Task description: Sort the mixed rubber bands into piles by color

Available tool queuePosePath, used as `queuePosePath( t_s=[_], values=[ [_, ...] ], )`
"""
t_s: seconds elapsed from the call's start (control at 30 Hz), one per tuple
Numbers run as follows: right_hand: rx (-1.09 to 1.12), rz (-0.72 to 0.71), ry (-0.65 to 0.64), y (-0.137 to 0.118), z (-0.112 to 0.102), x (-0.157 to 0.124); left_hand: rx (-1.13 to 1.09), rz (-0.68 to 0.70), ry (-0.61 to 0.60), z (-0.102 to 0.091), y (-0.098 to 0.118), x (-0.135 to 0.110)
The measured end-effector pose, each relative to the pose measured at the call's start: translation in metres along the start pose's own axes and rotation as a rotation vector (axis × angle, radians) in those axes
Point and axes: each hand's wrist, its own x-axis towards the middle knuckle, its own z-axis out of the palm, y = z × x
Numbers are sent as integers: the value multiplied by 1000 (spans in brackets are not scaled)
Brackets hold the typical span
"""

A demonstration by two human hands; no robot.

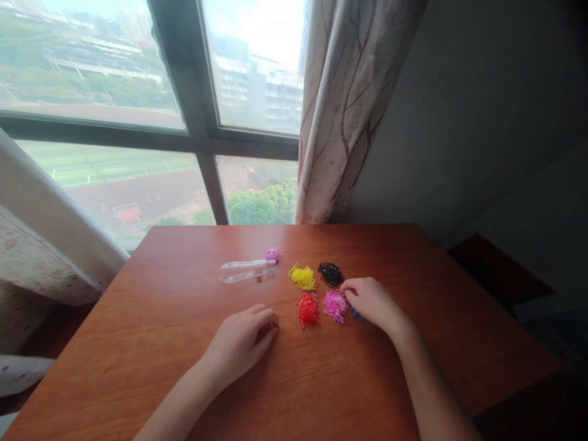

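Small heaps of tiny rubber bands lie on the wooden table (151, 343): a yellow heap (302, 277), a black heap (330, 273), a red heap (308, 309) and a pink heap (335, 304). A bit of blue (356, 315) shows under my right hand (373, 301), which rests curled over it, fingertips touching the pink heap. My left hand (242, 343) lies on the table left of the red heap, fingers curled with the tips together. What those fingers hold, if anything, is hidden. Clear plastic tweezers with a pink end (250, 268) lie behind my left hand.
A window (138, 122) with a dark frame and patterned curtains (349, 110) stand behind the table. A grey wall is to the right. The table's right edge drops off to a dark floor.
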Motion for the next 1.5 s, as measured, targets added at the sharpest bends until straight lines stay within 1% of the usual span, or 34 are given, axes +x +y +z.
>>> queuePosePath(
  t_s=[0.3,0.5,0.83,1.07,1.3,1.5],
  values=[
    [-63,79,22,-3,2,3,1,-7,-1,0,0,0],
    [-79,73,3,-8,1,2,7,-14,-13,-1,0,0],
    [-95,92,45,-9,1,3,4,-11,-10,0,-1,0],
    [-90,47,78,-28,-2,-4,10,-7,-8,1,-1,0],
    [-185,-61,9,-54,1,-5,11,-10,-13,0,-1,0],
    [-217,-79,-14,-68,4,-2,19,-17,-21,1,-1,0]
  ],
)
